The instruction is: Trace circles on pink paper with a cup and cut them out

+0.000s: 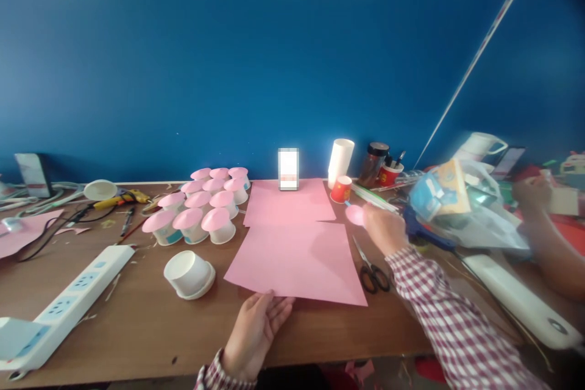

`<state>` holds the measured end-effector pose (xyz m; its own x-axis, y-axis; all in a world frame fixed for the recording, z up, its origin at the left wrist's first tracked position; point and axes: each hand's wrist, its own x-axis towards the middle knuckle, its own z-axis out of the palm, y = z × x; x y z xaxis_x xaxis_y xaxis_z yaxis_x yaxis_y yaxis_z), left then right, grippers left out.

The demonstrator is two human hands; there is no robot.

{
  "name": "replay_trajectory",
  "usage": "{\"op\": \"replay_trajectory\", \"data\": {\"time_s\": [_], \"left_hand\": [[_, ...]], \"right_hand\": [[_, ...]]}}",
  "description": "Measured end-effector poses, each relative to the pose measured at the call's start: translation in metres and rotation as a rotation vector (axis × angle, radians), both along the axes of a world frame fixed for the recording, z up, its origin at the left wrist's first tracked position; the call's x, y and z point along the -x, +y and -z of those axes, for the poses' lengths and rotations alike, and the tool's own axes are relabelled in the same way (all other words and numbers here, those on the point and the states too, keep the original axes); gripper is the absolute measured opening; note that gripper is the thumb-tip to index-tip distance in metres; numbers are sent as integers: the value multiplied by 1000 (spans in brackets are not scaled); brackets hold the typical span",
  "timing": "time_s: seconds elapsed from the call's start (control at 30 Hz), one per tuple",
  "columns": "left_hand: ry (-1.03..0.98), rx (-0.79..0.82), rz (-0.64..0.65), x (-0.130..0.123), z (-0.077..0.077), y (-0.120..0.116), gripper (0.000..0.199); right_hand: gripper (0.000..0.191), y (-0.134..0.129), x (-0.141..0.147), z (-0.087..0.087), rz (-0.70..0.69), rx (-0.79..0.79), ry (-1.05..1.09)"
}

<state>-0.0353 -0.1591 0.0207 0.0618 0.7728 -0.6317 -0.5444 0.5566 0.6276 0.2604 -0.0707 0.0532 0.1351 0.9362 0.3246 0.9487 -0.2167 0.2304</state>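
My left hand (258,332) is at the near edge of a pink paper sheet (292,262), pinching it with the thumb on top and the fingers below. A second pink sheet (287,202) lies behind it, partly covered. To the right, my right hand (386,228) is blurred and closed on a small pink rounded piece (355,214), with a bit of blue at its upper edge. Below that hand, scissors (373,274) with black handles lie beside the sheet. Just behind the pink piece stands a red paper cup (340,189).
Several white cups with pink paper cone tops (217,219) stand at left, behind upturned white cups (189,274). A power strip (68,298) lies at left. A phone (288,169) leans on the blue partition. Plastic bags (484,213) and a co-worker's arm (548,231) are at right.
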Motion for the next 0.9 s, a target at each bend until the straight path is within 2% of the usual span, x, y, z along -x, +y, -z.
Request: {"op": "replay_trajectory", "data": {"time_s": [0.13,0.23,0.37,0.47,0.57,0.73,0.9], "left_hand": [[-49,64,37,-8,3,-15,9],[-111,89,-17,-13,5,-23,8],[-169,80,-99,-18,6,-29,10],[-174,60,-121,-19,7,-28,10],[-158,52,-118,-18,8,-25,10],[-153,66,-132,-17,8,-22,14],[-121,117,-98,-19,3,-31,11]], "right_hand": [[32,24,-9,-6,81,-27,74],[36,36,-13,-8,131,-55,120],[41,40,-14,-8,180,-113,122],[39,36,-11,-7,169,-75,125],[30,27,-3,-7,68,-18,138],[25,14,21,-1,-255,-10,202],[22,2,48,10,-584,159,341]]}}
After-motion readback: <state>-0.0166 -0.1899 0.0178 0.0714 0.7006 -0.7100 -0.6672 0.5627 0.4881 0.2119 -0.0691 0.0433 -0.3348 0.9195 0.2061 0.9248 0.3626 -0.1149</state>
